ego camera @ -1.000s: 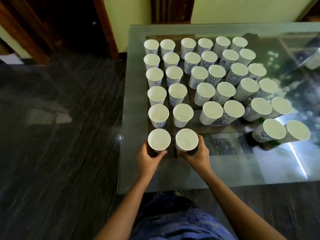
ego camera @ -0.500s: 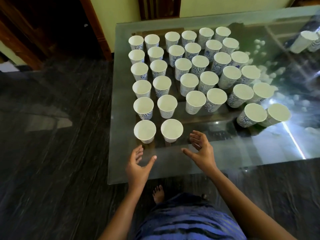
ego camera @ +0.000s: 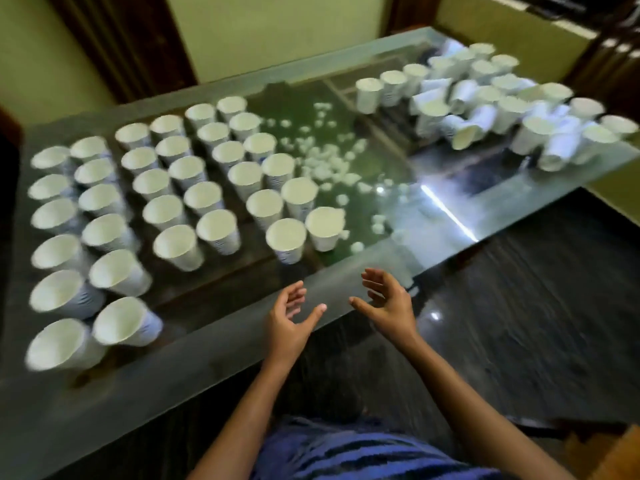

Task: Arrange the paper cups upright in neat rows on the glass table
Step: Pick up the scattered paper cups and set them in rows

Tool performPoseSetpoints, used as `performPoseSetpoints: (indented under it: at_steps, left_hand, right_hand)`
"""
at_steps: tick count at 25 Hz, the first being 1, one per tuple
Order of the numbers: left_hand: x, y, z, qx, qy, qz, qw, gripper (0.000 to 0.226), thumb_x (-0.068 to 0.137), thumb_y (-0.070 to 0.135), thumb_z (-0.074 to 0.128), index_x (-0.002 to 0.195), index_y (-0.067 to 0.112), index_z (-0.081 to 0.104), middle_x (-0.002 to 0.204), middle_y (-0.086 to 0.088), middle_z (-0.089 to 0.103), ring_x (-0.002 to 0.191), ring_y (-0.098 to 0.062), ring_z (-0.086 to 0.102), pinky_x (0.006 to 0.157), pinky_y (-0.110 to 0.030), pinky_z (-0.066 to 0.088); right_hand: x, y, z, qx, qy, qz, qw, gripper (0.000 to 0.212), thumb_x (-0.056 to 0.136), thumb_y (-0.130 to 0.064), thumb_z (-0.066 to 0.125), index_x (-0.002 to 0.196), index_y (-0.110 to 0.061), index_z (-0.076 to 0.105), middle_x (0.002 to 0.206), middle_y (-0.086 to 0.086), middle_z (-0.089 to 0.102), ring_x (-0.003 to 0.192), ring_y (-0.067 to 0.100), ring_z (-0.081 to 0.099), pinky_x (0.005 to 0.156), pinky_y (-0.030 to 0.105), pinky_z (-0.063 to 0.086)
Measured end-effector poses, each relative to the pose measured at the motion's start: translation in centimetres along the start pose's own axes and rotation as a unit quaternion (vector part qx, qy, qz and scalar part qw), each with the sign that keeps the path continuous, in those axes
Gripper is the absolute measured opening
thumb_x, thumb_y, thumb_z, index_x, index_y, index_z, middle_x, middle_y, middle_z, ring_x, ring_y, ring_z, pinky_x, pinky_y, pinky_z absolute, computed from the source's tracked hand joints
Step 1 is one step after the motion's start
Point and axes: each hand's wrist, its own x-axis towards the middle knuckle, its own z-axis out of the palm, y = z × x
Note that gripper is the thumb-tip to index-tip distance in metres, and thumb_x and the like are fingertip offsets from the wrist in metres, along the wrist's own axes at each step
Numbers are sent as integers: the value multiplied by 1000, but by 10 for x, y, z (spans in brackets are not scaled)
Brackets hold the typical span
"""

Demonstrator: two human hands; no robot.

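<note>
Hands are found empty over the near edge of the table. The left hand (ego camera: 289, 323) and the right hand (ego camera: 389, 308) are held palms inward, each grip wide, with fingers loosely spread and nothing held.

The step in hand is judged to be a changeover between placements. On the glass table (ego camera: 207, 362), paired rows of upright cups (ego camera: 218, 233) are set out to the left, running from the near edge toward the far one. A jumbled heap of cups (ego camera: 485, 109), some tipped and some upright, is seen at the far right end, well apart from the rows. A reach to that heap is called for next, so that more cups can be added to the rows.

Against half a second ago, the view has been swung right, the whole heap brought into sight, and the hands carried away from the nearest pair of cups (ego camera: 119, 320).
</note>
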Motion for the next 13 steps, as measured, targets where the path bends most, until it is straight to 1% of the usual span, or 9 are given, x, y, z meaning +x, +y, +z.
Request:
performPoseSetpoints:
  at_steps: [2,5,6,8,10,13]
  left_hand:
    - [11,16,50,7,-53,23,998,50,65,15,81,104,33,55,100,12,63,92,0,61,79,-13,49]
    - [32,34,115,13,-105,43,993,50,65,13,82,102,34,56,98,12,63,90,1,61,77,-14,49]
    - [39,37,133,16,-116,48,992,50,65,12,82,102,33,56,97,10,63,89,0,61,77,-15,48]
    - [57,46,175,21,-139,58,988,50,65,10,81,104,28,56,96,7,64,87,-1,61,76,-15,47]
    - [81,54,216,22,-156,65,985,49,65,10,81,103,28,56,95,7,63,86,-2,60,74,-11,47]
    - [122,72,274,15,-160,84,984,48,66,11,81,105,25,57,94,7,63,86,-3,60,74,-8,46]
  right_hand:
    - [11,8,-48,22,64,19,998,53,69,-7,80,116,-7,55,112,3,61,99,15,61,86,26,50]
    - [31,17,-104,54,136,35,989,51,69,-2,79,114,-3,55,112,11,62,99,20,61,86,32,51]
    - [38,19,-118,65,154,39,985,51,69,-2,78,114,-2,55,112,11,62,98,21,61,86,30,52]
    - [59,27,-150,72,187,43,979,50,70,-1,77,114,-4,55,110,10,62,97,19,61,81,21,52]
    - [84,35,-178,66,196,49,977,50,70,-2,77,114,-4,55,109,7,61,96,16,61,77,15,51]
    - [131,45,-220,53,196,53,978,50,70,-4,78,114,-7,55,109,4,62,94,12,61,76,14,51]
